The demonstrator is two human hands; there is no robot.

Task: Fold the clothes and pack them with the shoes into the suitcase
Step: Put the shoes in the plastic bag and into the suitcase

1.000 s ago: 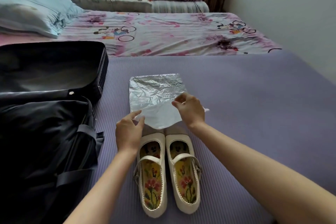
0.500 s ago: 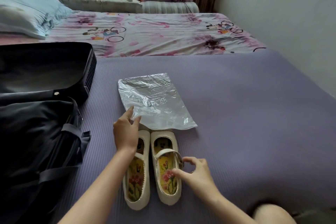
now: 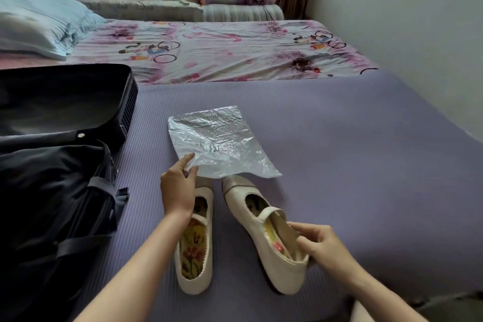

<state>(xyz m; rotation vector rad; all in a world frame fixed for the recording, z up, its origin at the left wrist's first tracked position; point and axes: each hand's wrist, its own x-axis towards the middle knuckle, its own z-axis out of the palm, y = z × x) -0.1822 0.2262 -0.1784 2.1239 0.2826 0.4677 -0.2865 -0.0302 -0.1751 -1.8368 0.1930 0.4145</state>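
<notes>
Left hand (image 3: 179,185): still pinching the near corner of the plastic bag (image 3: 217,144), as half a second ago.
Right hand (image 3: 321,246): now gripping the heel of the right shoe (image 3: 261,251), fingers curled inside; before, it only touched the strap.
Right shoe: heel raised and swung outward, toe near the bag's edge.
Left shoe (image 3: 194,243): flat on the mat (image 3: 352,154), unmoved; toe hidden by my hand, perhaps under the bag.
Suitcase (image 3: 52,165): open on my left.

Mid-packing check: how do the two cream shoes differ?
The left cream strap shoe lies flat on the purple mat; the right cream strap shoe is tilted sideways. The right hand grips the right shoe's heel; no hand holds the left shoe. Both toes point toward the clear plastic bag.
</notes>
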